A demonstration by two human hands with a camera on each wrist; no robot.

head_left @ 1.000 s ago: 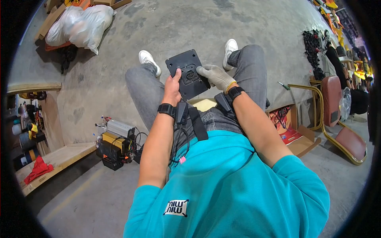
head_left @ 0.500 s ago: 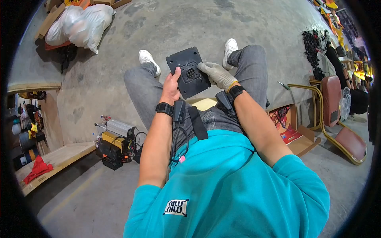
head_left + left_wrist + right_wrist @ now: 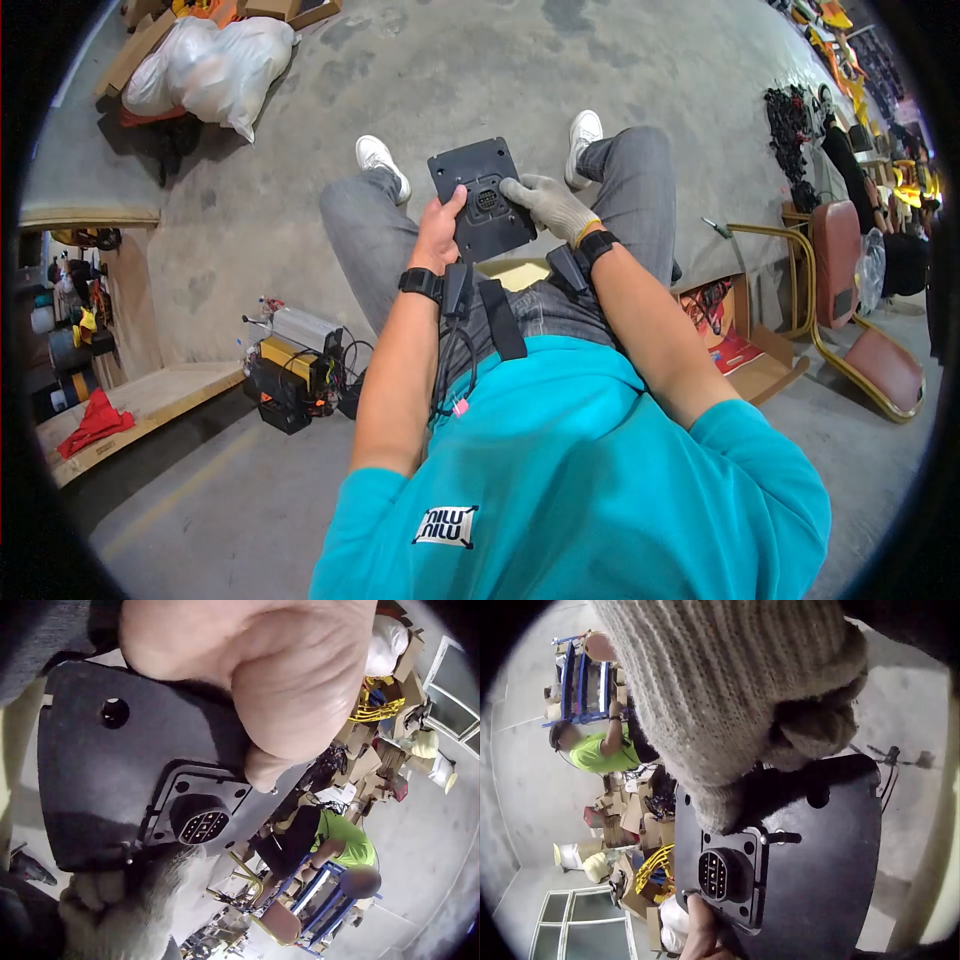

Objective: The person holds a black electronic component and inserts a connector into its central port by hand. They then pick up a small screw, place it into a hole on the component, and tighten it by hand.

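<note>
A flat black plate [image 3: 470, 165] with corner holes is held over the person's lap in the head view. Near its middle sits a round multi-pin connector [image 3: 721, 874] on a square flange, its pins facing up toward the person. The bare left hand [image 3: 437, 232] grips the plate's left edge, thumb on the upper face close to the flange. On the opposite edge, the right hand [image 3: 555, 208], in a knitted off-white glove, pinches the plate with its thumb beside the connector. In the left wrist view, gloved fingers [image 3: 112, 919] curl at the plate's edge.
Left of the person, a metal-cased device with wires [image 3: 300, 350] lies on the floor beside a wooden ledge [image 3: 170, 390]. To the right are an open cardboard box [image 3: 750, 350] and a tipped chair [image 3: 838, 250]. White bags [image 3: 215, 70] lie ahead at left.
The plate has turned slightly between the two hands, both still gripping it. The whole head view has shifted a little, so hands, plate and floor items appear lower.
</note>
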